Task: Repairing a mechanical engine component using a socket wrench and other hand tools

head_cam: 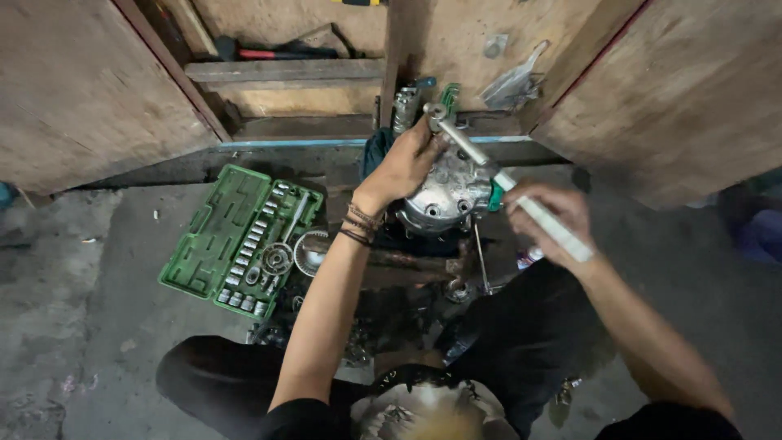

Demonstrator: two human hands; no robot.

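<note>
Gripping the long silver ratchet wrench by its handle, the right hand is closed around it. The left hand presses spread fingers on the rounded grey metal engine casing, beside an open green socket case on the floor.

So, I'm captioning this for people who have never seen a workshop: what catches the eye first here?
The two hands at centre: the left hand rests on a silvery metal engine part, while the right hand grips the pale handle of a long ratchet wrench angled across it. To the left, an open green socket set case lies on the grey concrete floor.
</note>
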